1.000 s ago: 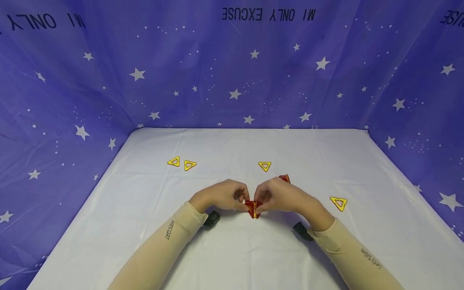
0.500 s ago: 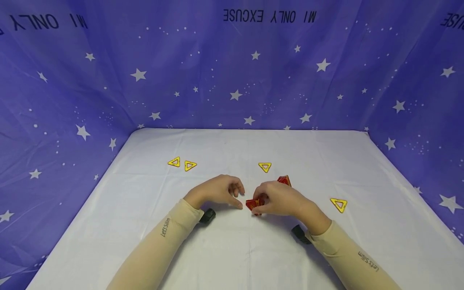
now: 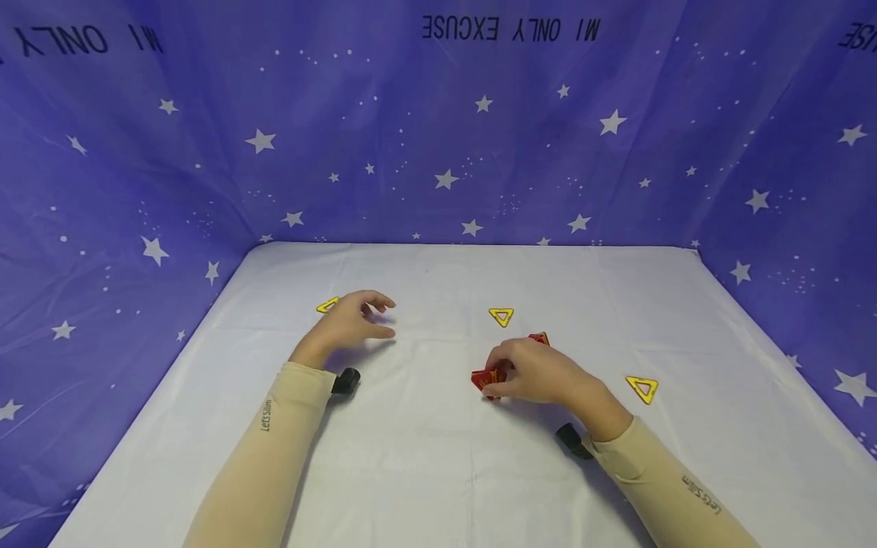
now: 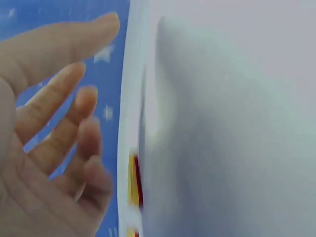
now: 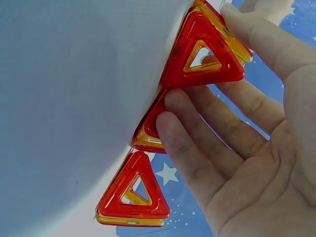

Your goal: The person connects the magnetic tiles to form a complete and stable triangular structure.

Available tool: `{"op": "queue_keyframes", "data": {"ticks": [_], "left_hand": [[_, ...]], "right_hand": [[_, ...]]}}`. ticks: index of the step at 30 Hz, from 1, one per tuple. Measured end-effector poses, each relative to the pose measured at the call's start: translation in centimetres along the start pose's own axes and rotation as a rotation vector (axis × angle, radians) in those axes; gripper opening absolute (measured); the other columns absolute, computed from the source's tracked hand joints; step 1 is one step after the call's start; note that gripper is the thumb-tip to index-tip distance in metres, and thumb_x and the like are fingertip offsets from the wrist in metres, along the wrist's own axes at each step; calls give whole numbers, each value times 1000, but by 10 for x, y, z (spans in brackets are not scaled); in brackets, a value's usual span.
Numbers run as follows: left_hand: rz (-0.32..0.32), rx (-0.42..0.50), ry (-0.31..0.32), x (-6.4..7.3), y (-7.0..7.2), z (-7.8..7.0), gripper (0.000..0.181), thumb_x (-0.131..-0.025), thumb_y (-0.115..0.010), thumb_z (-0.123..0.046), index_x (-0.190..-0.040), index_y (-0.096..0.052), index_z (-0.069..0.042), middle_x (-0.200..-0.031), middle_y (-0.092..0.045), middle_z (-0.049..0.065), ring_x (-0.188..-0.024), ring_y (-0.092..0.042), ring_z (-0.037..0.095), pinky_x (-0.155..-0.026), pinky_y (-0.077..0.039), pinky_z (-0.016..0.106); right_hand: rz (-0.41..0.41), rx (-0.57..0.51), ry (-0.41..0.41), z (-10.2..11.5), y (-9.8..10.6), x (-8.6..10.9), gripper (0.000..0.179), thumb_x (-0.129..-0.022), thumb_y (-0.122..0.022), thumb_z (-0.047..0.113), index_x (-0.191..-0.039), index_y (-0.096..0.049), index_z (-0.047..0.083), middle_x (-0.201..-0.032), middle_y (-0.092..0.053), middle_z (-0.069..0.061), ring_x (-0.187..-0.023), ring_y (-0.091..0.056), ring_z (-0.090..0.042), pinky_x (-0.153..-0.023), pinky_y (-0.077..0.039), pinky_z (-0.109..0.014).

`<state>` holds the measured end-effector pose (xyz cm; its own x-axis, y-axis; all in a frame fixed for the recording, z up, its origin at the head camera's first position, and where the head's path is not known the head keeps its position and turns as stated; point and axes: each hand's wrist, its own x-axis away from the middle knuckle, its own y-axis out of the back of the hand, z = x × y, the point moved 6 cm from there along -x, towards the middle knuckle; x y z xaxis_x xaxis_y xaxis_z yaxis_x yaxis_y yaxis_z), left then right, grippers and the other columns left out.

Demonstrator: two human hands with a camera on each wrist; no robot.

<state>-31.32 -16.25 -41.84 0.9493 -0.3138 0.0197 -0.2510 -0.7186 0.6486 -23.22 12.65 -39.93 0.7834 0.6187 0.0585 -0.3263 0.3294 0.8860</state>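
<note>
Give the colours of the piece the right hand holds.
Red and yellow; the right wrist view shows the piece best.

The left hand (image 3: 346,323) has released the red triangular piece (image 3: 481,378), now held by the right hand (image 3: 537,371) alone, and moved toward the far left, hiding one yellow triangle and partly covering a second yellow triangle (image 3: 320,307).
</note>
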Motion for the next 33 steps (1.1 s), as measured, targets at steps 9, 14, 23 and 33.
{"op": "queue_keyframes", "data": {"ticks": [9, 14, 23, 33], "left_hand": [[-94, -69, 222, 14, 33, 43, 70, -81, -85, -28, -144, -57, -17, -144, -46, 19, -134, -33, 40, -109, -26, 63], [-96, -84, 228, 15, 32, 47, 66, -83, -84, -27, -143, -58, -17, -144, -48, 16, -133, -32, 39, -108, -26, 63], [-137, -93, 206, 12, 35, 48, 56, -87, -80, -21, -139, -60, -16, -134, -58, 11, -131, -37, 37, -110, -25, 60], [-105, -21, 92, 7, 30, 38, 63, -84, -84, -19, -140, -58, -10, -132, -64, 9, -115, -54, 30, -101, -39, 50]], "right_hand": [[4, 12, -6, -1, 0, 0, 26, -82, -86, 32, -97, -75, 16, -81, -61, 13, -72, -54, -7, -68, -48, -28], [7, 3, -20, -3, -2, 1, 26, -81, -87, 32, -97, -74, 16, -80, -60, 13, -71, -54, -7, -67, -47, -28], [1, -10, -11, -3, -1, 1, 25, -81, -87, 31, -97, -74, 17, -81, -61, 13, -70, -54, -6, -66, -48, -27], [3, -16, -18, -5, -1, 0, 25, -81, -87, 30, -97, -74, 16, -83, -62, 12, -72, -55, -7, -67, -48, -28]]}}
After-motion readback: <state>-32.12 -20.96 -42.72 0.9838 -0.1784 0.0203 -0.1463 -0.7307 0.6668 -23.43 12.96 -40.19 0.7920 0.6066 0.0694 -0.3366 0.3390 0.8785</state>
